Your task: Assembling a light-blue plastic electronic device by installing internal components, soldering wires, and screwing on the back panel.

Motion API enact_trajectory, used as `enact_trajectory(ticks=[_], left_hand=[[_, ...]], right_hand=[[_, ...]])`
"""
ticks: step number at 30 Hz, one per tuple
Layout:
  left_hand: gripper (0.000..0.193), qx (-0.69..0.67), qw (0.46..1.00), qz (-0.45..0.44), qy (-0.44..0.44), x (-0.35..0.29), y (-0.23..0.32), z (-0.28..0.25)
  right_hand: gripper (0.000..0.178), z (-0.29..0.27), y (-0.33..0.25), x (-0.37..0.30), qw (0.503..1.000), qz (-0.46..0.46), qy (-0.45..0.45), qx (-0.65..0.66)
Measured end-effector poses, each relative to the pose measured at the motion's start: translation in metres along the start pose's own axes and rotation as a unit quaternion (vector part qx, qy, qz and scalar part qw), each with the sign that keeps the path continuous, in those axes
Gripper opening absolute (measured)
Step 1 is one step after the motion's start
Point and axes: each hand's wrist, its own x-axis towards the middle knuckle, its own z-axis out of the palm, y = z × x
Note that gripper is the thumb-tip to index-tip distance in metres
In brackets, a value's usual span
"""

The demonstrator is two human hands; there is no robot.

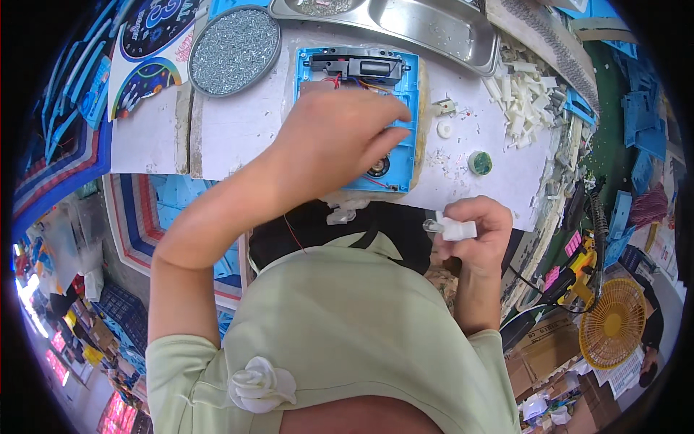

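Observation:
A blue plastic housing (406, 155) lies on the table in front of me, with a black part (372, 69) across its far end and a small round speaker (379, 168) near its close end. Over its middle is my left hand (336, 126), coming in from the left. Its thumb and forefinger stand apart with nothing visible between them; the other fingers are hidden beneath the hand. To the right, off the table's near edge, my right hand (486, 226) pinches a small white plastic piece (458, 230) with a clear tip pointing left.
A round tray of small screws (235, 52) stands at the back left, beside printed sheets (148, 72). A steel tray (434, 32) is at the back. Loose white plastic pieces (531, 101) pile up on the right. A green round item (480, 163) and white ring (444, 129) lie nearer.

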Motion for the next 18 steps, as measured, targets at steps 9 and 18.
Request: enact_trajectory(ticks=[9, 18], left_hand=[[0.013, -0.005, 0.996, -0.031, -0.082, 0.016, -0.013, -0.004], [0.014, 0.141, 0.980, 0.013, -0.139, 0.022, -0.008, 0.010]], right_hand=[[0.041, -0.015, -0.003, -0.008, 0.999, -0.010, 0.051, -0.016], [0.040, -0.011, -0.001, 0.002, 0.999, -0.017, 0.021, -0.023]])
